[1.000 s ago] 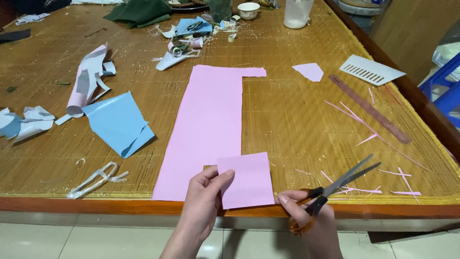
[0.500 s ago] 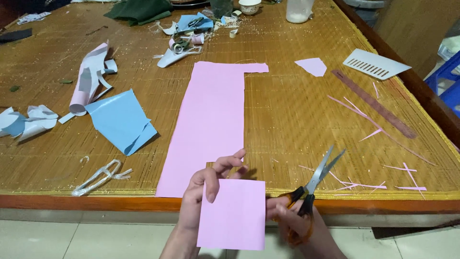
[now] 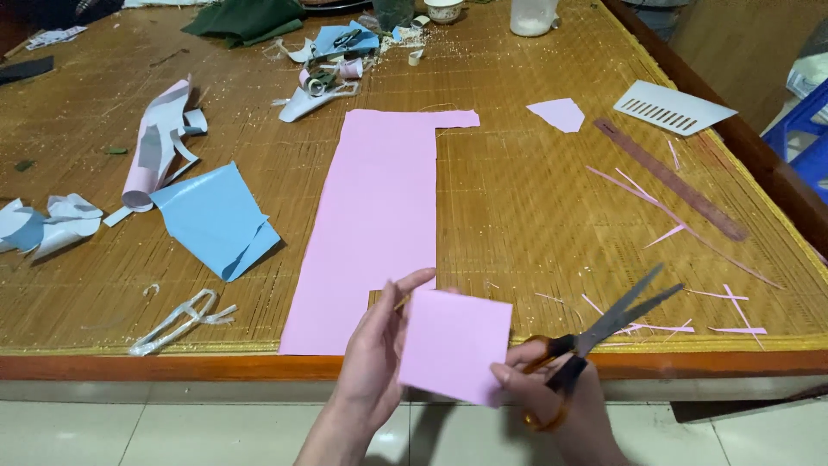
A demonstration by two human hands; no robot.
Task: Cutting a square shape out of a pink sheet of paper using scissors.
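My left hand (image 3: 373,358) grips the left edge of a small pink paper square (image 3: 454,345), held up over the table's near edge. My right hand (image 3: 552,393) holds orange-handled scissors (image 3: 604,328) with the blades open and pointing up to the right; its thumb also touches the square's lower right corner. Behind the square, a long pink paper sheet (image 3: 379,207) lies flat on the woven mat table (image 3: 517,198), with a square notch cut from its near right corner.
A folded blue sheet (image 3: 216,220) and rolled paper scraps (image 3: 155,160) lie at left. Thin pink strips (image 3: 681,233), a brown ruler (image 3: 668,177), a small pink piece (image 3: 559,114) and a white slotted card (image 3: 673,108) lie at right. Scraps and cups crowd the far edge.
The pink square has been lifted and turned between both hands, moving rightward. The scissors swung from steeply upright to a lower angle pointing right, blades still apart.
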